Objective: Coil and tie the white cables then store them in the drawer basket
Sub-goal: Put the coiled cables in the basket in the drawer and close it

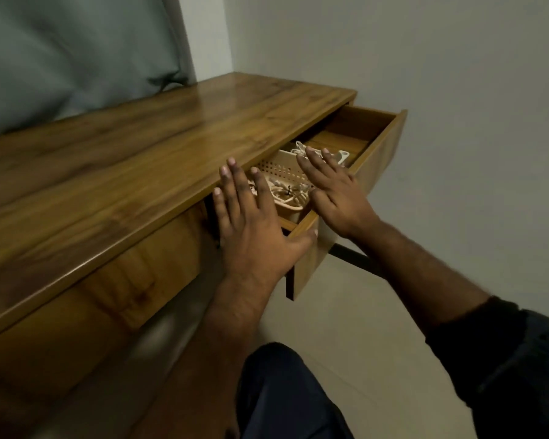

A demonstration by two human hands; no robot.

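Two hands were over one open drawer (382, 144) of the wooden console (146, 147). Inside stood one cream perforated basket (284, 172), and in it lay white cables (293, 193); one coil showed a dark tie, and more white cable showed at the 1 o'clock end of the basket, but I could not count them. The left hand (251, 229), at 7 o'clock from the basket, had straight spread fingers and held nothing; its thumb lay at the drawer's front corner. The right hand (333, 191), at 3 o'clock, was also flat and wide, over the front edge. The pale floor (346, 327) lay open at 5 o'clock of the drawer.
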